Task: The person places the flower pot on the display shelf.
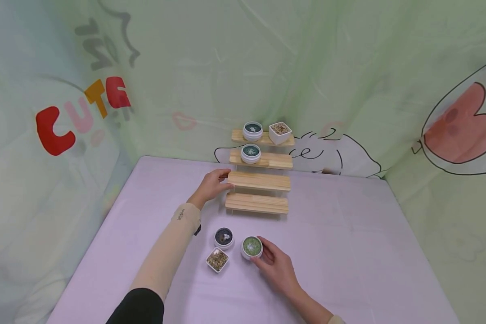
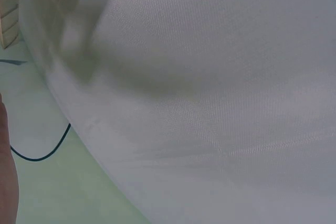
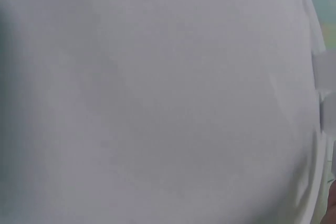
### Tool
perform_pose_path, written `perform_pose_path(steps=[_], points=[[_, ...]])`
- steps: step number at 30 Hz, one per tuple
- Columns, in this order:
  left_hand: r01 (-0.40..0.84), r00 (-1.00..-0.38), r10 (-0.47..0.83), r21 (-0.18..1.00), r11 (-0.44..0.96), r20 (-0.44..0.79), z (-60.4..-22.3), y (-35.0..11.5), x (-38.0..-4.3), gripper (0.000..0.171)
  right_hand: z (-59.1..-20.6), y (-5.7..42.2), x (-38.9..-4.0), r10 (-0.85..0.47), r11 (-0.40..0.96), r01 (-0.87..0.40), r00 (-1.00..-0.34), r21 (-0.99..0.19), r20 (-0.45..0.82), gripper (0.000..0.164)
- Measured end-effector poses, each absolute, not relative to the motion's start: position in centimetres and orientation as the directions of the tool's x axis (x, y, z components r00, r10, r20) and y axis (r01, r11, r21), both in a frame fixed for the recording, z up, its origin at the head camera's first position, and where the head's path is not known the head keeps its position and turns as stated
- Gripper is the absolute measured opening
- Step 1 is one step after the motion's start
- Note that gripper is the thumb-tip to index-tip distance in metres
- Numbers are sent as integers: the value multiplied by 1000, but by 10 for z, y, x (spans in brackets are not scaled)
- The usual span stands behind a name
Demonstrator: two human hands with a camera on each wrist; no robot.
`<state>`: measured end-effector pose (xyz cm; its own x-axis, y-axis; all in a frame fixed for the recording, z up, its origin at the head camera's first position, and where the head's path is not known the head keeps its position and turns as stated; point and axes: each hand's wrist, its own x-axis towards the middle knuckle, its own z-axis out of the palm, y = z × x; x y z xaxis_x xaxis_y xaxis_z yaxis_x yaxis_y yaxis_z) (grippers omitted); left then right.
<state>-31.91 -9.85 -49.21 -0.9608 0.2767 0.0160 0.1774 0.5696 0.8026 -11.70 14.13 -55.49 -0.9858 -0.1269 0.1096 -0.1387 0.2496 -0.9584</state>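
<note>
A stepped wooden display stand with pale boards stands at the back of the table. My left hand grips the left end of one of its lower boards, thumb in front and fingers behind. My right hand holds a small round white pot with a green top between thumb and fingers, in front of the stand. Just left of it are a round white pot with a dark top and a square white pot of brown pebbles. The left wrist view catches only the edge of the left hand.
On the top board are a round white pot with a dark green top and a square white pebble pot. Another round pot sits one board lower. A pale cloth covers the table; printed green curtains hang around it.
</note>
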Motion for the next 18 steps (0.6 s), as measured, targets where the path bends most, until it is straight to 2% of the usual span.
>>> perform_pose_path(steps=[18], points=[[186,-958,285,801,569,20,-490,-98,-318,65,-517,152,-155,-48,308,-132,-991,-942,124,60]])
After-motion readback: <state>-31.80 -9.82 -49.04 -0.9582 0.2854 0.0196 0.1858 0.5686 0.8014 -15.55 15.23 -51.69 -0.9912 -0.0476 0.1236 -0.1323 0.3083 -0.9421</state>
